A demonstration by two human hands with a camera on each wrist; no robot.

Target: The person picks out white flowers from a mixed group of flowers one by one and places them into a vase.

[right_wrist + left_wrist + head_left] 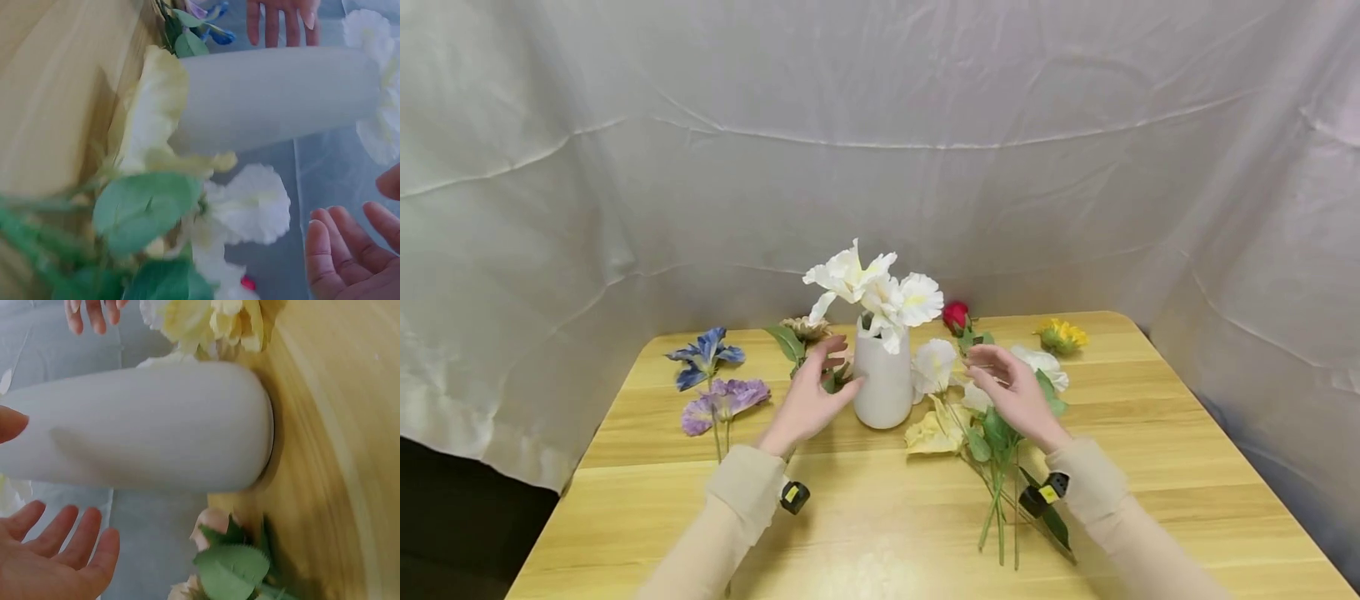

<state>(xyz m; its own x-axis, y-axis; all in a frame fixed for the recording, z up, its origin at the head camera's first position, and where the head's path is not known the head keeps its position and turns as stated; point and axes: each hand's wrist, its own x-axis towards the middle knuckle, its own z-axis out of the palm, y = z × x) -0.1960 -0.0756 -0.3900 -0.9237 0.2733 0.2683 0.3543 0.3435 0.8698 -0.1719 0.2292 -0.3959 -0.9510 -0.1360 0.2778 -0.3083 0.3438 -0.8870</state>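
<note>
A white vase stands upright on the table with white irises in its mouth. On its left side is my left hand, fingers spread and thumb close to the vase wall; nothing is in its grasp. My right hand hovers over the flowers right of the vase, fingers loosely bent and holding nothing. Beneath it lie a pale yellow flower, a white flower and several green stems. In the left wrist view, peach-coloured blooms with a green leaf lie beside the vase base.
A blue flower and a purple flower lie at the left of the wooden table. Toward the back right are a red rose, a yellow flower and another white bloom. A grey curtain hangs behind.
</note>
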